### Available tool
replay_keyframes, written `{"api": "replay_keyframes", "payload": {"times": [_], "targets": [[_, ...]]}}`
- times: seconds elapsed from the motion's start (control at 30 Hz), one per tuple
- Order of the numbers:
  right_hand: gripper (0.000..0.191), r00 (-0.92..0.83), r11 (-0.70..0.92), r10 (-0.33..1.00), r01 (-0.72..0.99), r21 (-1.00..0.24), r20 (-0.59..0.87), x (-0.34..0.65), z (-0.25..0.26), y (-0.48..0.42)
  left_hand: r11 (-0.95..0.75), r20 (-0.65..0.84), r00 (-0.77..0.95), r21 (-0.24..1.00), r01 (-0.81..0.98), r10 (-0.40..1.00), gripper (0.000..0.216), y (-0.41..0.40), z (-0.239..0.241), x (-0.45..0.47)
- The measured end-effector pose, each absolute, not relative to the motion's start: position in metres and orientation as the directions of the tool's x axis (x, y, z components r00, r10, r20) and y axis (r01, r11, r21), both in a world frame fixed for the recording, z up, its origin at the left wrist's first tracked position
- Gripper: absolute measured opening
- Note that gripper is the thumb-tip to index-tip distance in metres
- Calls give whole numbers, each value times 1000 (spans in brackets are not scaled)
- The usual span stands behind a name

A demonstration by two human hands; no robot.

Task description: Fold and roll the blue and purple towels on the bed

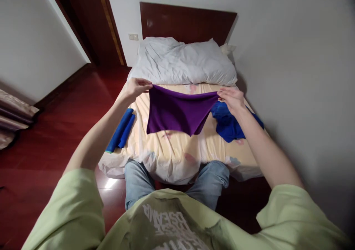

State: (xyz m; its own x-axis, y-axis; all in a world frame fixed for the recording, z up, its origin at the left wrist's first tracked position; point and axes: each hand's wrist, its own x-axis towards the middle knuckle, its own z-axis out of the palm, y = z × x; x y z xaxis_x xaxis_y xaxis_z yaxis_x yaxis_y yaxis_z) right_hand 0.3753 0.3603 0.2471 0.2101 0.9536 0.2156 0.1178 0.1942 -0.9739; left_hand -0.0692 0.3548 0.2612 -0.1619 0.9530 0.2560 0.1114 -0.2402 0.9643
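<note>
Well, both hands (pixel 136 87) (pixel 232 97) hold purple cloth (pixel 177 111); shirt lettering (pixel 177 220) is barely legible.

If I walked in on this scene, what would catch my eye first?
Probably the purple cloth, stretched between the left hand and the right hand in the middle of the view, over the bed. Next come the blue items on the floral sheet: neat blue rolls on the left and a crumpled blue cloth by the right forearm. Behind them, a dark headboard rises above the white bedding.
</note>
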Motion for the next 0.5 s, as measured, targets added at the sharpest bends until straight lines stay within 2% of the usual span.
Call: {"api": "replay_keyframes", "payload": {"times": [0.13, 0.2, 0.27, 0.37, 0.43, 0.5], "targets": [[40, 227, 371, 889, 156, -916, 398, 385, 263, 361, -440, 494, -166, 854, 279, 853, 33, 348, 280, -67], [43, 218, 390, 880, 174, -904, 421, 394, 255, 350, -486, 563, -134, 792, 369, 816, 28, 326, 266, -66], [41, 200, 379, 888, 193, -905, 415, 400, 227, 330, -484, 585, -122, 756, 441, 802, 22, 292, 227, -63], [33, 197, 294, 920, 222, -930, 338, 396, 152, 288, -286, 406, -96, 775, 563, 909, 22, 233, 134, -52], [30, 205, 156, 959, 197, -968, 196, 384, 88, 254, -56, 161, -122, 797, 602, 979, 25, 195, 63, -42], [34, 236, -16, 971, 194, -981, 31, 371, 26, 220, 187, -104, -171, 779, 599, 980, 25, 162, 2, -32]]}}
